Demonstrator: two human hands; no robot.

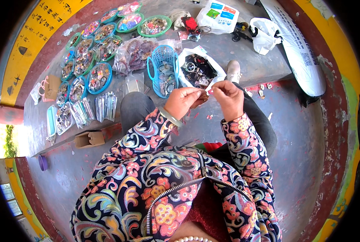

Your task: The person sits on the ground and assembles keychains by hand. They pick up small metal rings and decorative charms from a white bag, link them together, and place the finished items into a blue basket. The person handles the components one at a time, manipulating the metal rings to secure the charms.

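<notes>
Here, nearest the camera, two arms in flower-patterned sleeves rise from the lower edge and meet at the middle of the view. The left hand [182, 101], a pale bangle [170, 116] on its wrist, has its grip pinched together on a small dark piece [203, 97], too small to tell what it is. The right hand [229, 98] sits just beside it, fingertips closed on the same piece from the other side, so the piece hangs between the two hands, above the person's lap and the grey floor [305, 153].

Just beyond the hands, on the low concrete table [228, 52], an open white bag [198, 69] holds a dark tangle of small items, and a blue basket [163, 69] stands just left of it. Further left lie bundles of clear packets [95, 109] and a row of round blue and green trays [100, 76] filled with small colourful bits, running toward the far edge. A small cardboard box [89, 139] lies on the floor at the near left.

At the far right rest two more white bags [218, 16] and a long white sack [297, 44].
</notes>
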